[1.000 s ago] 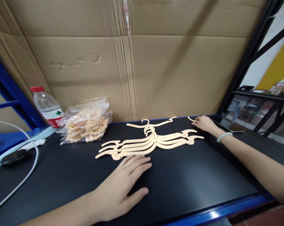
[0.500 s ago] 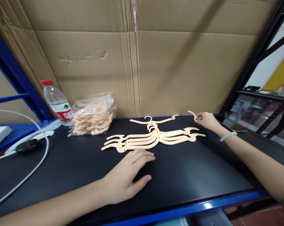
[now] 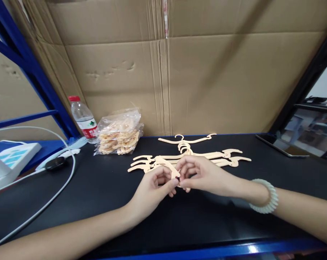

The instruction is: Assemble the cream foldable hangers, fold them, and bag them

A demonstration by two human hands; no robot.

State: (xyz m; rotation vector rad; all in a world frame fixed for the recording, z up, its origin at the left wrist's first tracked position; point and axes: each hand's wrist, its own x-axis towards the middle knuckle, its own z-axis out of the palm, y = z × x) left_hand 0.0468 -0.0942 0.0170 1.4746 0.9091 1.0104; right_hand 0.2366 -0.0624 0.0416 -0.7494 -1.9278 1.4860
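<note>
Clear bag [image 3: 118,131]: several peach plastic pieces inside. Bottle [image 3: 83,121] beside it, partly filled, red-capped. Fingers of left hand [image 3: 158,184] and right hand [image 3: 200,175] pinch a peach piece [image 3: 175,173].

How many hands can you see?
2. The left hand holds a beige piece in front of the hangers; the right hand, wearing a bracelet, grips at its end.

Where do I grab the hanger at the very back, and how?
I'd pinch the back hanger around its slim right arm, fingers coming down from above. It lies flat, and that long stretch is away from its middle, where the hooks of the other hangers crowd in.
</note>
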